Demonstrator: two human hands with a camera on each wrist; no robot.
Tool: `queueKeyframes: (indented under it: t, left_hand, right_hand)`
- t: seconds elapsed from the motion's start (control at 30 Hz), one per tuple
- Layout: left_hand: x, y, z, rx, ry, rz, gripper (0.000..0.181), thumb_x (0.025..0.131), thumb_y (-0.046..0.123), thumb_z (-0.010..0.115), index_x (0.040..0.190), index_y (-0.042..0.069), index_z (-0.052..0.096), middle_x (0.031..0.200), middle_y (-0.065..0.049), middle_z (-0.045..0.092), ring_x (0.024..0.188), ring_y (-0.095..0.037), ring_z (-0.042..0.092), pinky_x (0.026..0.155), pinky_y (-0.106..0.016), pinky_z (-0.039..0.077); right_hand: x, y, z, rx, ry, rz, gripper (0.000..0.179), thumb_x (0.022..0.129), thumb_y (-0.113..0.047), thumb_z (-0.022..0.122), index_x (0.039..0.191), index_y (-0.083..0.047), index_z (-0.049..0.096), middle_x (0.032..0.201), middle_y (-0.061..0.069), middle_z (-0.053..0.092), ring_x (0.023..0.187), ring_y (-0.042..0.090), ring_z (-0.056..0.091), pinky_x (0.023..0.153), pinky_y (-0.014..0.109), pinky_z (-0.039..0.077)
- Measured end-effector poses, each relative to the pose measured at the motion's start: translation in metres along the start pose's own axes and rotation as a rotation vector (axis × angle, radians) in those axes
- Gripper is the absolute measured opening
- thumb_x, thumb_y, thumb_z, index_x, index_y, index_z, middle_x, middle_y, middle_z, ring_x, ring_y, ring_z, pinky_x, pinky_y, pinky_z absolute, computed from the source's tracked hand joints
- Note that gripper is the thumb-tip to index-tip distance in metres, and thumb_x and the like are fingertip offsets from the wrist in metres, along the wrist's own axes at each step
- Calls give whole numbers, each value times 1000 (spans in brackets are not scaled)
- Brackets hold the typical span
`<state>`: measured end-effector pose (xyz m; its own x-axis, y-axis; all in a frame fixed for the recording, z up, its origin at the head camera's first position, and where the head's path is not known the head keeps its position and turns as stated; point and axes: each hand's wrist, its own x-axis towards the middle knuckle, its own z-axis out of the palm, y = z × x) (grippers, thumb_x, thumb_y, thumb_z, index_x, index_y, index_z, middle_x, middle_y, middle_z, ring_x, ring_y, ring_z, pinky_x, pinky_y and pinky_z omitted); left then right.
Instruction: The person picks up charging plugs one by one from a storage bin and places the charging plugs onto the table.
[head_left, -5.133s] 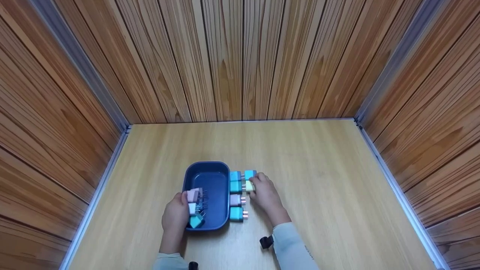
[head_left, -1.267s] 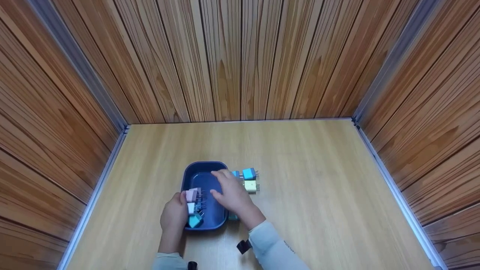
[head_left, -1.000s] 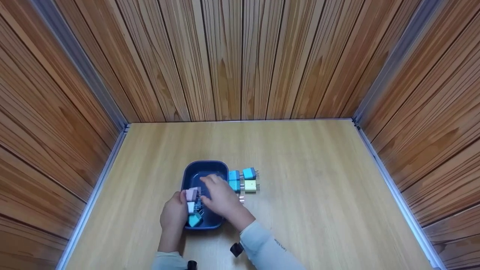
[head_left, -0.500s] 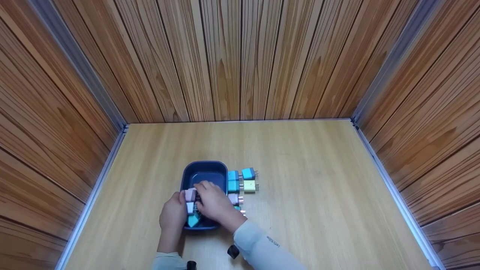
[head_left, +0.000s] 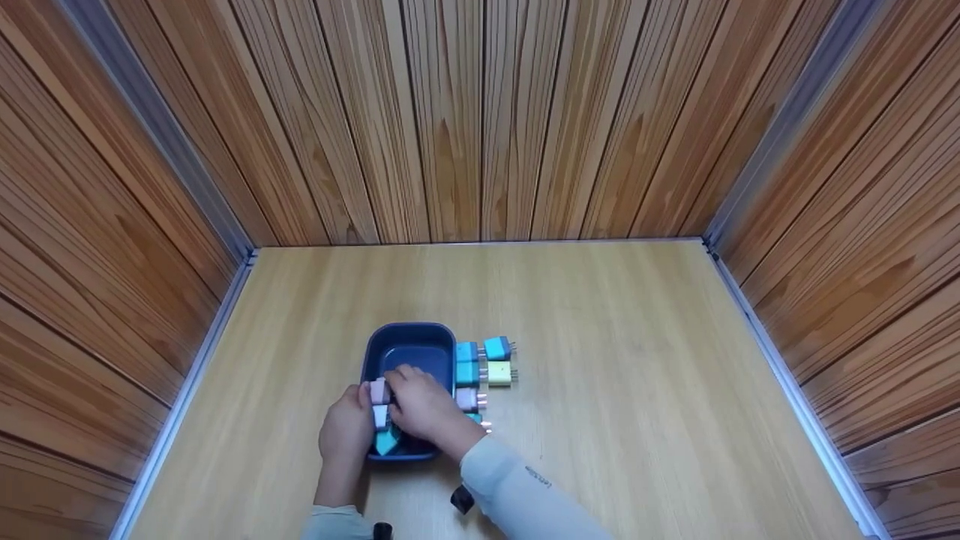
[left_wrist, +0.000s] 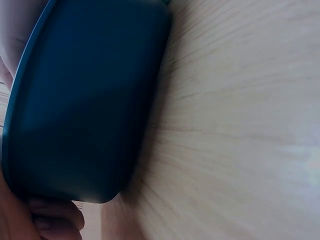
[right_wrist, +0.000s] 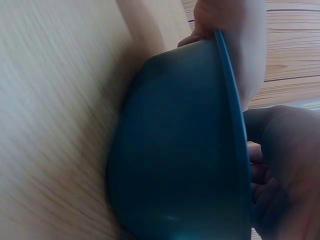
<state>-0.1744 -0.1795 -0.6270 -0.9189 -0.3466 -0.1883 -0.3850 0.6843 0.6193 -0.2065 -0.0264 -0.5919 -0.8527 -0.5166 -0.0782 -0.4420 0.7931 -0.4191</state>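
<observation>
A dark blue tray [head_left: 412,330] sits on the table, with my left hand [head_left: 346,427] gripping its left side. In the left wrist view, the left fingers [left_wrist: 57,216] curl against the tray's outer wall. My right hand [head_left: 426,405] reaches over the right rim into the tray, fingers bent among the charger plugs. A pink plug [head_left: 379,391], a white plug [head_left: 380,416] and a teal plug [head_left: 387,441] show between the hands. My right fingertips are beside the pink plug; whether they pinch one is hidden. The right wrist view shows those fingers [right_wrist: 260,172] curled behind the rim.
Right of the tray lie several more charger plugs: two blue-teal ones [head_left: 466,361] against its wall, a blue one [head_left: 497,347], a yellow one [head_left: 499,373], a lilac one [head_left: 467,398] and a partly covered teal one [head_left: 475,418]. Wooden walls [head_left: 480,150] enclose the tabletop.
My right hand has let go of the yellow plug, moved left over the tray and come down among the plugs inside. My left hand stays on the tray.
</observation>
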Motion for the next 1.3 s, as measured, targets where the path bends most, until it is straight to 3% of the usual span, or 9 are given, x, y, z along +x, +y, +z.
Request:
queueKeyframes:
  t: [0.13, 0.3, 1.07, 1.3]
  left_hand:
    - [1, -1, 0, 2, 14, 11, 50, 110, 47, 34, 105, 8, 65, 77, -8, 64, 66, -25, 57, 55, -35, 38]
    - [1, -1, 0, -17, -17, -5, 51, 110, 49, 34, 108, 9, 65, 79, -7, 64, 69, -24, 58, 58, -34, 39]
    - [0, -1, 0, -31, -26, -3, 53, 110, 51, 32, 108, 8, 64, 77, -7, 61, 68, -23, 57, 58, -33, 38]
    - [0, 0, 0, 15, 25, 22, 48, 110, 45, 36, 100, 8, 64, 75, -8, 62, 64, -25, 56, 54, -35, 36]
  right_hand:
    - [6, 0, 2, -20, 5, -16, 50, 102, -34, 62, 149, -19, 51, 146, 1, 54, 135, 19, 53, 112, 41, 43]
    - [9, 1, 6, -65, 7, -52, 45, 102, -31, 63, 144, -18, 56, 137, 0, 59, 129, 18, 56, 110, 39, 44]
    - [13, 2, 6, -11, -18, -55, 41, 101, -27, 66, 141, -26, 59, 131, -5, 61, 123, 12, 57, 107, 36, 47]
    - [16, 2, 6, -41, 43, -97, 37, 98, -24, 68, 135, -17, 64, 126, -1, 63, 115, 13, 60, 101, 32, 50]
